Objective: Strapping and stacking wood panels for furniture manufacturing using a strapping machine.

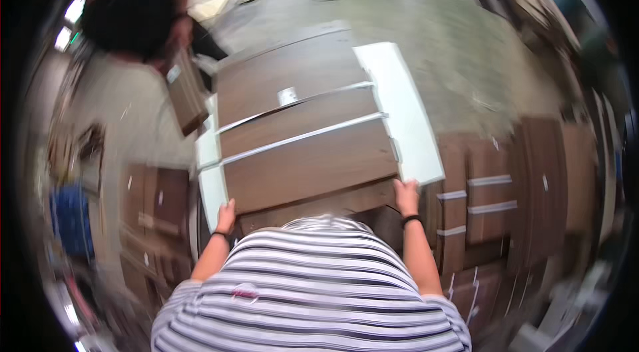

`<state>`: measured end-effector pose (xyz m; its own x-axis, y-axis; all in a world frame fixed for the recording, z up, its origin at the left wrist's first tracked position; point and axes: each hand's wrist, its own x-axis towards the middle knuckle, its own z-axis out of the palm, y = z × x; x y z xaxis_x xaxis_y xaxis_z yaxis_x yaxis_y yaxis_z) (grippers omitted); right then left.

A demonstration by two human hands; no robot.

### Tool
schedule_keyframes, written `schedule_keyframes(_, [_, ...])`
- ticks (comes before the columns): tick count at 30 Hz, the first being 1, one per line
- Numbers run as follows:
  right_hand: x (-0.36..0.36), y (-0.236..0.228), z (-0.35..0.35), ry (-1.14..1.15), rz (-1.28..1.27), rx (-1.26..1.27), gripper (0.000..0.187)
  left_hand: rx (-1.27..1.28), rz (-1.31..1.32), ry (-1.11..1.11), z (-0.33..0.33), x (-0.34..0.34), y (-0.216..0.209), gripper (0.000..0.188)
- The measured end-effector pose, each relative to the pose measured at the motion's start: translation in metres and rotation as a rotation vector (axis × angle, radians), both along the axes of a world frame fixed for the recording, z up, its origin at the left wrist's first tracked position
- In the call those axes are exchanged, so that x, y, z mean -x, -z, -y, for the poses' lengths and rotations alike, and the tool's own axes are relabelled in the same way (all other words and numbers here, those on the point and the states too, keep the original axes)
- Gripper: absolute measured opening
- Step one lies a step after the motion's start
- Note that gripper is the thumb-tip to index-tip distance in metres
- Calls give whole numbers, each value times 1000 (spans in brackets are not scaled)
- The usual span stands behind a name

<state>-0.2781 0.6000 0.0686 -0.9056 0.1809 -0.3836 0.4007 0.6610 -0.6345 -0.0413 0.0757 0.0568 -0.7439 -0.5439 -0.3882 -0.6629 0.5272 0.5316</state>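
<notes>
In front of my body lies a stack of brown wood-look panels [306, 166], with pale strips running across it and a small white label [287, 96] near its far part. My left hand [226, 217] grips the near left corner, and my right hand [407, 197] is closed on the near right corner, its thumb on top. The fingers under the edge are hidden on both sides. A wide white sheet [406, 116] sticks out along the right side of the stack. Narrower white pieces [212, 185] show along its left side.
Beyond the stack at the far left, a person [133, 6] holds a long brown board [186, 96]. Strapped brown panels [489, 192] stand at my right, more brown panels [156, 202] at my left. A blue object [72, 219] sits farther left. Grey floor [452, 52] stretches beyond.
</notes>
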Motion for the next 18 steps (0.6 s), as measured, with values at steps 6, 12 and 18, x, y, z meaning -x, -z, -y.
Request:
schedule_keyframes(6, [-1, 15, 8, -135, -43, 27, 45, 190, -44, -383, -5, -48, 5, 52])
schedule_keyframes(12, [0, 15, 2, -195, -12, 17, 43, 106, -64, -511, -14, -54, 3, 50])
schedule_keyframes(18, [6, 29, -11, -220, -34, 47, 47, 50, -103, -592, -23, -49, 1, 47])
